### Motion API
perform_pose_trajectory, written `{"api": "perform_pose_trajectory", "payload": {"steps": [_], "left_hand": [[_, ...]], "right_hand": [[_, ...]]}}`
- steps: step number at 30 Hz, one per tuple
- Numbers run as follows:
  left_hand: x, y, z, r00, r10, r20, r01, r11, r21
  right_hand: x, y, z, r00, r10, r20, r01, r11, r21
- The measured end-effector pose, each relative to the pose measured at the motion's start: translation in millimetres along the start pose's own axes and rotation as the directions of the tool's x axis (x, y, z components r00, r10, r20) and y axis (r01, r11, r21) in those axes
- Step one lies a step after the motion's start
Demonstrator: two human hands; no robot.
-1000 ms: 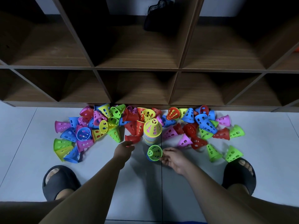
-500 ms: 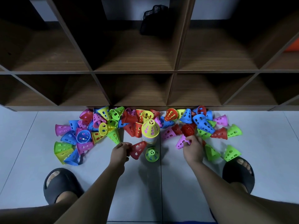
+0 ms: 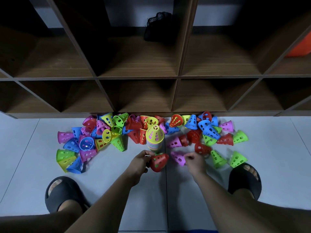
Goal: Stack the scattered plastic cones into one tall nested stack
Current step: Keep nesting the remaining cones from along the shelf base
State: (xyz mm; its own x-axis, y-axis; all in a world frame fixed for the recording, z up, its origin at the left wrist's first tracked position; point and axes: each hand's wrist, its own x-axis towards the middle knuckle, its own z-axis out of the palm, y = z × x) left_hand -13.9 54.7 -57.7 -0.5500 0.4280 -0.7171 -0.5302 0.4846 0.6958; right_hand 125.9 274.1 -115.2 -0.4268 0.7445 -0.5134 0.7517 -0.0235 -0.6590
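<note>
A nested stack topped by a yellow cone (image 3: 154,134) stands on the floor at the centre. Just in front of it, my left hand (image 3: 140,163) grips a red cone (image 3: 158,162); green shows through its holes. My right hand (image 3: 195,161) pinches a pink cone (image 3: 178,158) lying on its side to the right of the stack. Several loose cones in pink, blue, green, yellow and red lie in a left heap (image 3: 87,143) and a right heap (image 3: 208,132).
A dark wooden cubby shelf (image 3: 175,95) rises right behind the cones. A black mesh bag (image 3: 158,26) sits in an upper cubby, and something orange (image 3: 301,47) at the far right. My feet in black slippers (image 3: 62,194) (image 3: 245,177) flank the white floor.
My left hand carried the red cone right, onto the green cone in front of the stack. My right hand drew back from the right heap with a pink cone.
</note>
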Motion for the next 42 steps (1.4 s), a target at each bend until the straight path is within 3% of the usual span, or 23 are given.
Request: {"api": "perform_pose_trajectory", "payload": {"steps": [3, 7, 12, 15, 20, 25, 29, 33, 35, 38, 40, 42], "left_hand": [[3, 1, 5, 1.000, -0.004, -0.008, 0.004, 1.000, 0.000], [6, -1, 9, 1.000, -0.003, -0.025, 0.003, 1.000, -0.022], [8, -1, 20, 1.000, -0.014, -0.021, 0.010, 0.986, -0.165], [11, -3, 24, 0.999, -0.020, -0.026, 0.014, 0.979, -0.201], [15, -11, 28, 0.994, -0.027, -0.107, 0.007, 0.983, -0.182], [17, -20, 30, 0.987, -0.041, -0.156, 0.024, 0.994, -0.109], [22, -33, 29, 0.980, -0.012, -0.199, 0.014, 1.000, 0.009], [26, -45, 23, 0.982, -0.035, -0.183, 0.039, 0.999, 0.020], [29, -50, 17, 0.979, -0.054, -0.196, 0.065, 0.996, 0.053], [35, -54, 4, 0.969, -0.068, -0.238, 0.083, 0.995, 0.055], [39, -53, -6, 0.961, -0.051, -0.272, 0.071, 0.996, 0.062], [44, -49, -19, 0.948, -0.018, -0.318, 0.046, 0.996, 0.081]], "right_hand": [[-5, -4, -1, 0.989, 0.134, 0.066, -0.146, 0.956, 0.255], [-13, -14, -4, 0.923, 0.213, 0.320, -0.363, 0.755, 0.546], [-24, -29, -13, 0.799, 0.167, 0.577, -0.581, 0.460, 0.672], [-29, -39, -15, 0.775, 0.114, 0.621, -0.609, 0.399, 0.686], [-31, -52, -9, 0.776, 0.079, 0.626, -0.567, 0.523, 0.636], [-25, -46, 10, 0.866, 0.105, 0.489, -0.391, 0.752, 0.531], [-25, -38, 20, 0.890, 0.102, 0.444, -0.321, 0.832, 0.452], [-27, -32, 25, 0.895, 0.116, 0.432, -0.285, 0.892, 0.351], [-25, -26, 25, 0.921, 0.118, 0.371, -0.229, 0.935, 0.269], [-19, -14, 19, 0.979, 0.115, 0.165, -0.140, 0.980, 0.142], [-18, -5, 12, 0.994, 0.105, 0.035, -0.107, 0.993, 0.055], [-18, 4, 8, 0.994, 0.105, -0.008, -0.105, 0.994, 0.032]]}}
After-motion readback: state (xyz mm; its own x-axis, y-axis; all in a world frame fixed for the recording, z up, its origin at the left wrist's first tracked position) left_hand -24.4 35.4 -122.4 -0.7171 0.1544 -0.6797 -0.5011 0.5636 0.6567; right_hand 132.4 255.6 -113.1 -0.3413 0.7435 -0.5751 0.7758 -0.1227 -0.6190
